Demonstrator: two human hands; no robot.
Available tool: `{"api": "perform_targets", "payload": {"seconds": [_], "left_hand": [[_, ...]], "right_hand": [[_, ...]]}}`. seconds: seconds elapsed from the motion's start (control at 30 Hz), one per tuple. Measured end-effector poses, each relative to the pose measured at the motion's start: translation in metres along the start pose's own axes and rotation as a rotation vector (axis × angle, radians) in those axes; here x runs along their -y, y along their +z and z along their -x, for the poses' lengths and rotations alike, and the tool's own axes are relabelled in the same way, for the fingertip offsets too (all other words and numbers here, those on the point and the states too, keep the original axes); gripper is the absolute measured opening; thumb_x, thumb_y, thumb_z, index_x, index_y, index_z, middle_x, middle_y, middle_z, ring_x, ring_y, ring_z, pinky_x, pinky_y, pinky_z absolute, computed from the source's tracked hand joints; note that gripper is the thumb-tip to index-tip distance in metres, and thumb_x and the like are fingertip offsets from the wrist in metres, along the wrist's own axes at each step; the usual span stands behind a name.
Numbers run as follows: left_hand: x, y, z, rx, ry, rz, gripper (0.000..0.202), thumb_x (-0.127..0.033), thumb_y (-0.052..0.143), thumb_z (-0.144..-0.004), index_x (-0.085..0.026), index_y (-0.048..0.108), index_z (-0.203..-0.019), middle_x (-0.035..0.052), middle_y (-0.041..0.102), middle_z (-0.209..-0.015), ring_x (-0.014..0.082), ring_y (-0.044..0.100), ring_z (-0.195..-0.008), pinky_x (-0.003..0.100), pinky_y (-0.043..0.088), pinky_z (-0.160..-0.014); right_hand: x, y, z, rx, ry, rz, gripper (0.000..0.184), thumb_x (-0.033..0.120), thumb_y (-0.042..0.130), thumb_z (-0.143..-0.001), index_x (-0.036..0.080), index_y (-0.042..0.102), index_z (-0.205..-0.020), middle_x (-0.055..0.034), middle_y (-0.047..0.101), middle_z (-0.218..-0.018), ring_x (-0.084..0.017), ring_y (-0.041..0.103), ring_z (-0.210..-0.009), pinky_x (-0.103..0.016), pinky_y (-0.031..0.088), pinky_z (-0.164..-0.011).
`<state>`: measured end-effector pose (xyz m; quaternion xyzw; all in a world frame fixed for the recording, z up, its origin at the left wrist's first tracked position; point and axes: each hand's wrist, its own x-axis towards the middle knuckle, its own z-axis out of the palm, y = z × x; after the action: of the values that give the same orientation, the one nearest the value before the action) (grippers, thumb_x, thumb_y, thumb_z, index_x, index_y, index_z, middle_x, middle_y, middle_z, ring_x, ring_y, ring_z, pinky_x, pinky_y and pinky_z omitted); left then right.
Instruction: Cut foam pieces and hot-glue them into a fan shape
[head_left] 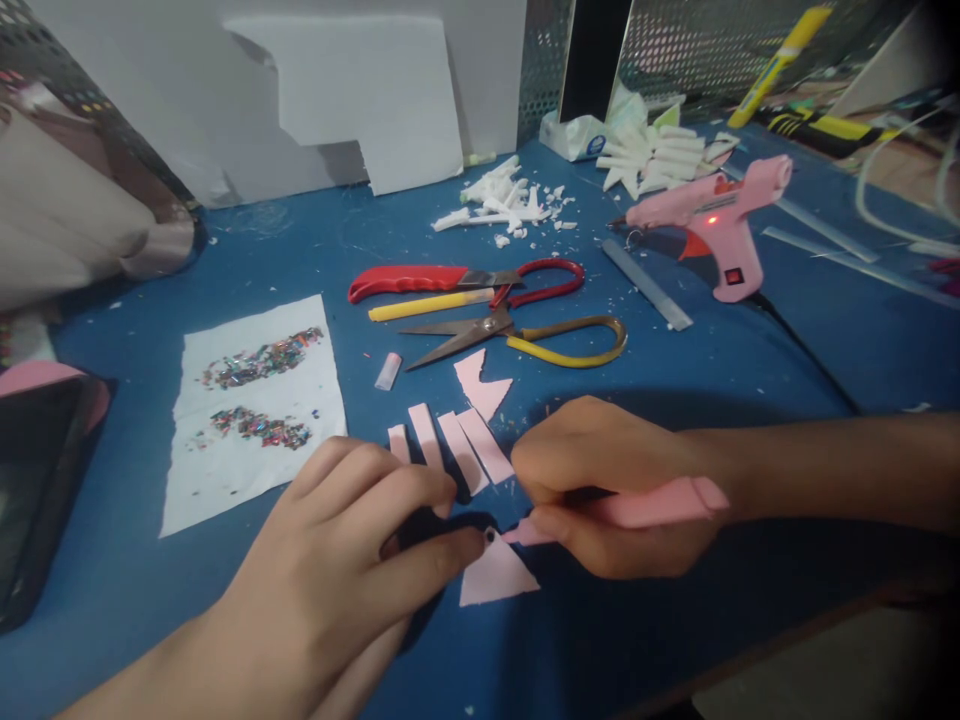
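Note:
My right hand (607,490) is closed around a pink marker pen (660,503), its tip at the upper right edge of a pale pink paper triangle (499,580). A small dark dot or hole (490,535) shows near the triangle's top. My left hand (337,560) has its fingers apart, with one stretched fingertip on the paper beside that dot. Just beyond the hands lie several pink paper strips (461,455) and a notched pink offcut (482,385). The underside of my left hand is hidden.
Scissors (495,325), a red-handled cutter (409,280) and a pink glue gun (716,215) with its light on lie beyond. At left are a white sheet (251,395) with glittery bits and a dark phone (37,480). White scraps (502,200) are heaped behind.

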<state>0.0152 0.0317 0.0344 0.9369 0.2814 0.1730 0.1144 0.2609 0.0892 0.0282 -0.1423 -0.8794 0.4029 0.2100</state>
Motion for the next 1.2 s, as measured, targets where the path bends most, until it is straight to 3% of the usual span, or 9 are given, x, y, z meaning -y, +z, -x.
{"api": "perform_targets", "payload": {"seconds": [0.8, 1.2], "left_hand": [[0.0003, -0.0015, 0.0003, 0.013, 0.006, -0.004, 0.039, -0.01, 0.039, -0.083, -0.022, 0.06, -0.114, 0.0082, 0.048, -0.11, 0.0226, 0.039, -0.088, 0.04, 0.025, -0.07], [-0.0022, 0.0018, 0.0008, -0.043, -0.044, -0.016, 0.039, -0.012, 0.039, -0.08, -0.025, 0.062, -0.109, 0.0069, 0.054, -0.106, 0.0237, 0.047, -0.086, 0.04, 0.032, -0.07]], "right_hand": [[-0.0018, -0.0003, -0.0003, 0.024, -0.006, -0.062, 0.023, 0.016, 0.048, -0.082, 0.02, 0.031, -0.067, 0.0074, 0.032, -0.056, -0.008, 0.029, -0.051, -0.022, 0.025, -0.051], [-0.0018, -0.0005, -0.0016, 0.012, 0.008, -0.044, 0.021, 0.015, 0.046, -0.081, 0.02, 0.031, -0.067, 0.0073, 0.032, -0.056, -0.008, 0.027, -0.05, -0.022, 0.024, -0.051]]}}
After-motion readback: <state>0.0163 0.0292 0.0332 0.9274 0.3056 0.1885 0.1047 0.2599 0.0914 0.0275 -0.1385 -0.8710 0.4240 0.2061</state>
